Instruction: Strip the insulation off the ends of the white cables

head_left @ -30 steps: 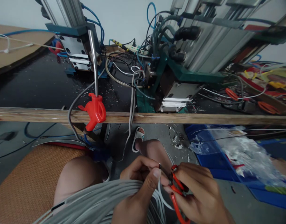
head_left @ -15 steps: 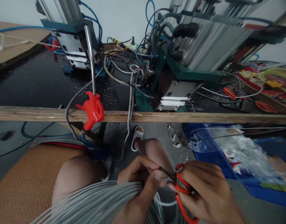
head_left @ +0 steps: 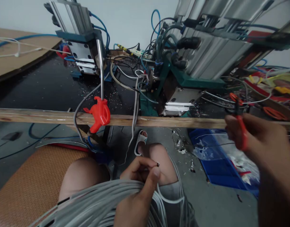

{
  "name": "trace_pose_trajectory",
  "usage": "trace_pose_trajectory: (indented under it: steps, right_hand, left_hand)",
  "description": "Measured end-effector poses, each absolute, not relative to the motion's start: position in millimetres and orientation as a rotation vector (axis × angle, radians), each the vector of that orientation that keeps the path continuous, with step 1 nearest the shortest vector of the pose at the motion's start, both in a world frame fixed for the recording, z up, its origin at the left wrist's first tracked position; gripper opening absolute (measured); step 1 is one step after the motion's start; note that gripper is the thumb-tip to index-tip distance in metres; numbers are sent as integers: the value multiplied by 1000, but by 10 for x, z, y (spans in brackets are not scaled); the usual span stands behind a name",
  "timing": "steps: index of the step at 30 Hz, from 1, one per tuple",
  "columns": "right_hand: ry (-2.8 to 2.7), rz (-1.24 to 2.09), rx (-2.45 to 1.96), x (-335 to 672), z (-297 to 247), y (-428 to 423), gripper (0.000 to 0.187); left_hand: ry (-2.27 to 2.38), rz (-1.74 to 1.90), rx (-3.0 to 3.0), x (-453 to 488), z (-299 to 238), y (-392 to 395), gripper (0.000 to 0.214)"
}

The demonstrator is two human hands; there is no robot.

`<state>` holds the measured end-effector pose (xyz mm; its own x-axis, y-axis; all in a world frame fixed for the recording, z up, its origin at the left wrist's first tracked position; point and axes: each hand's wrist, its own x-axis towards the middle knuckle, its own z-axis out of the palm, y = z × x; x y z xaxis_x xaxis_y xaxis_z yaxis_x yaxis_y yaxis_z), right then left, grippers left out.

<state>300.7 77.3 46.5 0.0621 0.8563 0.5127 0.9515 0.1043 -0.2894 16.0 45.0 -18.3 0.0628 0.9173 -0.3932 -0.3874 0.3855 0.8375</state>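
Observation:
A thick bundle of grey cables (head_left: 95, 201) lies across my lap and runs against my left hand (head_left: 141, 189). Thumb and forefinger of that hand are pinched together, and a small dark-and-white cable end (head_left: 158, 164) pokes out between the tips. Off to the right, my right hand (head_left: 258, 135) is raised at the table's front edge, closed around red-handled scissors (head_left: 241, 134). Their dark blades point upward, and the picture is slightly blurred there. A white cable loop (head_left: 170, 201) hangs beside the bundle.
Two pneumatic presses, one at left (head_left: 84, 50) and a larger one (head_left: 194, 72), stand on the black table (head_left: 36, 85). A red-capped metal lever (head_left: 99, 115) overhangs its wooden edge. Orange handles (head_left: 275, 113) lie at right. Below sits a blue bin (head_left: 213, 170) with plastic bags.
My right hand has carried the scissors away from my left fingertips, up and right to the table edge. My left hand has stayed nearly in place, still pinching. The view has shifted slightly.

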Motion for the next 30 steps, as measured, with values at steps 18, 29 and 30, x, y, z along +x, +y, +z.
trace_pose_trajectory:
  steps: [18,29,30]
  right_hand:
    - [-2290,644,-1455,1854,-161,-19,17]
    - [-1233,524,-2289,3059,-880,-418,61]
    - [-1235,502,-2334,3106,-952,-460,58]
  left_hand:
    - [874,1021,670,30,-414,462,22]
    - [800,1195,592,-3,-403,491,10]
    - [780,1209,583,-8,-402,494,10]
